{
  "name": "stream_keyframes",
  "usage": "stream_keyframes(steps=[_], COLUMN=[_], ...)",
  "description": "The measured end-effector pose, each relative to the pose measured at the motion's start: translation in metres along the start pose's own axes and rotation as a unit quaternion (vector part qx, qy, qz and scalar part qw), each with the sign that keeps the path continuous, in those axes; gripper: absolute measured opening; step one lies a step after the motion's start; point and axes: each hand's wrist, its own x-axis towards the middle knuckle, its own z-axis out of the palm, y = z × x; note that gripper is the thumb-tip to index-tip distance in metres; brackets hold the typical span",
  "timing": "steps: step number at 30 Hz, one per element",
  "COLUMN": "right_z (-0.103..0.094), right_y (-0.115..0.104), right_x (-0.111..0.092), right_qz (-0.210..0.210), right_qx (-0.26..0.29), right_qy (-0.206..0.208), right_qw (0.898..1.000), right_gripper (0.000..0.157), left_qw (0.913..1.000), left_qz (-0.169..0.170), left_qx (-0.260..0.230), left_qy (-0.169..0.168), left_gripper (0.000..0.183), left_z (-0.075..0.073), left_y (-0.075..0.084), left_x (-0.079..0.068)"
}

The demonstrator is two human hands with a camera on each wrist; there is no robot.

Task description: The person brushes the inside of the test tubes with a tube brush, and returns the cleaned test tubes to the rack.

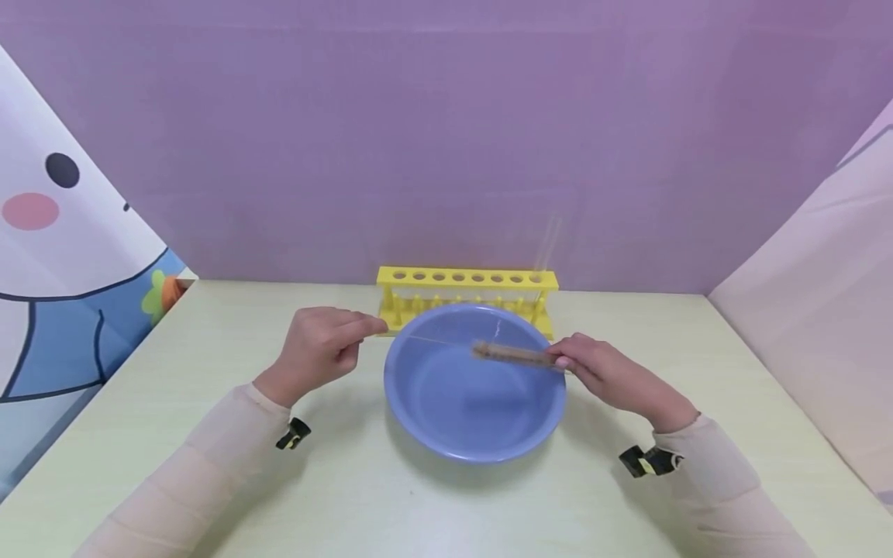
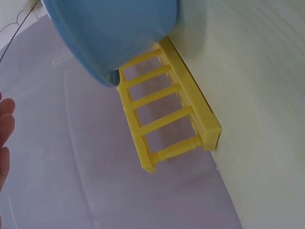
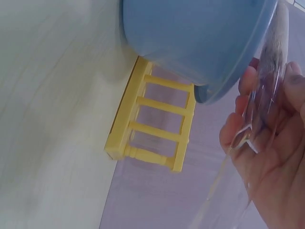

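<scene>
Over the blue basin (image 1: 446,442), a tube brush (image 1: 483,350) with tan bristles lies mostly inside a clear test tube (image 3: 267,90). My right hand (image 1: 614,372) holds the tube at the basin's right rim, thumb on one side and fingers on the other. To the left of the basin, my left hand (image 1: 324,353) pinches the end of the brush's thin wire handle (image 1: 429,339). The twisted wire also shows at the upper left of the left wrist view, where only the left fingertips (image 2: 5,126) appear.
Behind the basin stands a yellow test tube rack (image 1: 460,277) with a row of holes. Thin clear tubes (image 1: 549,240) rise from its right end. Purple cloth (image 1: 446,139) hangs behind the pale table (image 1: 335,496), and a cartoon-printed cloth (image 1: 77,256) hangs at left.
</scene>
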Motion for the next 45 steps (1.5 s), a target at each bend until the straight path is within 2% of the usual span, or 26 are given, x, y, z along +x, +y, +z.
stream_keyframes(steps=[12,23,30,40,45], right_z=[-0.005,-0.010,-0.009,-0.011,-0.010], right_y=[0.004,0.000,0.002,0.002,0.004], right_x=[-0.005,-0.008,-0.011,-0.010,-0.011], right_qz=[-0.005,0.020,0.025,0.014,0.012], right_qx=[0.060,0.104,0.108,0.137,0.140], right_qy=[-0.032,-0.064,-0.055,-0.052,-0.049], right_qw=[0.998,0.992,0.992,0.989,0.989], right_gripper=[0.021,0.021,0.022,0.023,0.024], left_qw=[1.0000,0.9978,0.9976,0.9933,0.9921], left_qz=[-0.003,0.011,0.000,0.010,0.008], left_qx=[0.002,0.018,0.027,0.024,0.022], left_qy=[0.004,0.063,0.064,0.113,0.123], left_gripper=[0.044,0.047,0.047,0.045,0.045], left_z=[-0.007,-0.008,-0.013,-0.016,-0.018], left_y=[-0.002,-0.006,-0.008,-0.011,-0.013], left_x=[-0.007,-0.011,-0.014,-0.012,-0.011])
